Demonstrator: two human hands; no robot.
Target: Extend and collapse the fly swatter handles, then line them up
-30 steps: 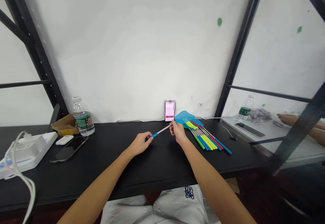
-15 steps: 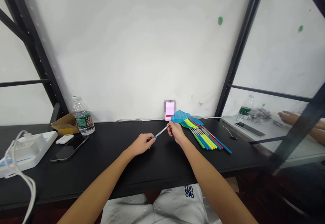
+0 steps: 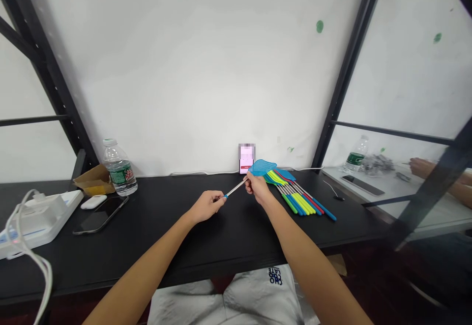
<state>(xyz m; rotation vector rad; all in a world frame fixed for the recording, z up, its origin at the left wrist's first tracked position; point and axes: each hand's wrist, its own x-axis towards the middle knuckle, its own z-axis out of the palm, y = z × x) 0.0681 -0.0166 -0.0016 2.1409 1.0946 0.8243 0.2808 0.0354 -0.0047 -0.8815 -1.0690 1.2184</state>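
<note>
A blue fly swatter (image 3: 236, 188) with a thin metal shaft is held aslant above the table between my hands. My left hand (image 3: 208, 206) is closed round its blue handle, most of which the fingers hide. At the upper end of the shaft, close below the blue mesh head (image 3: 262, 166), my right hand (image 3: 257, 187) pinches it. Just right of that hand lies a fanned row of fly swatters (image 3: 300, 202) with green, blue, yellow and red handles. The held head overlaps the heads of that row in view.
A lit phone (image 3: 246, 159) leans on the wall behind my hands. To the left are a water bottle (image 3: 121, 168), an open cardboard box (image 3: 95, 180), a white case (image 3: 93, 202), a dark phone (image 3: 100, 215) and a power strip (image 3: 40, 224). Another person's hand (image 3: 422, 167) shows at far right.
My left hand has slid up the handle toward the shaft, covering more of the blue grip. The right hand and the mesh head have shifted slightly left.
</note>
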